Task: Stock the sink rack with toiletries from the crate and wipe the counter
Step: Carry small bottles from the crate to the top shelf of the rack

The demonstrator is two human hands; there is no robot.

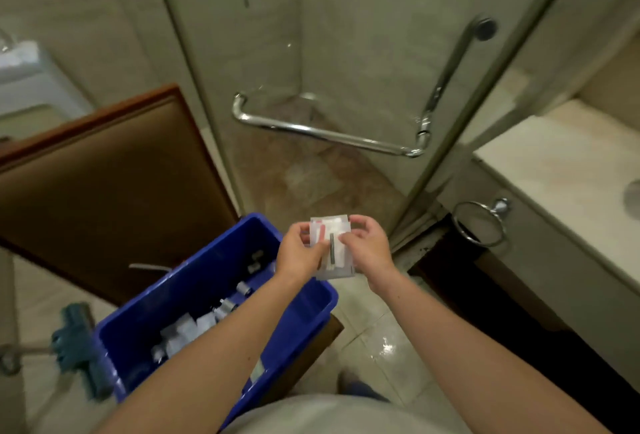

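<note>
Bathroom here, looking down at a beige tiled floor (381, 333) that's shining a bit, with a glass shower door (346, 52) and its chrome handle (329, 135) sitting straight ahead. The pale counter (561, 170) is running along the right side, and a chrome towel ring (479, 224) is hanging on the front of it. A brown wooden door (104, 184) is standing off to the left.

Both forearms are reaching forward and coming together in the middle of the view, above the floor. The left hand (299, 255) and right hand (369, 248) are holding a small bunch of clear packets (334, 250) between them, up in the air just past the far corner of the blue crate (311, 309). The left thumb is lying across the front of the packets with its fingers tucking in behind. The right hand is curling around the opposite edge, thumb on the front and fingertips hooking over the top corner. So both hands are gripping the same bundle, wrists angling in toward each other. It's too blurry to read what the packets are.

The crate is sitting below the left forearm, which is crossing over it, with more little bottles and sachets (194, 329) lying loose in the bottom. Something teal (79, 347), maybe a mop head, is lying on the floor just left of the crate.
</note>
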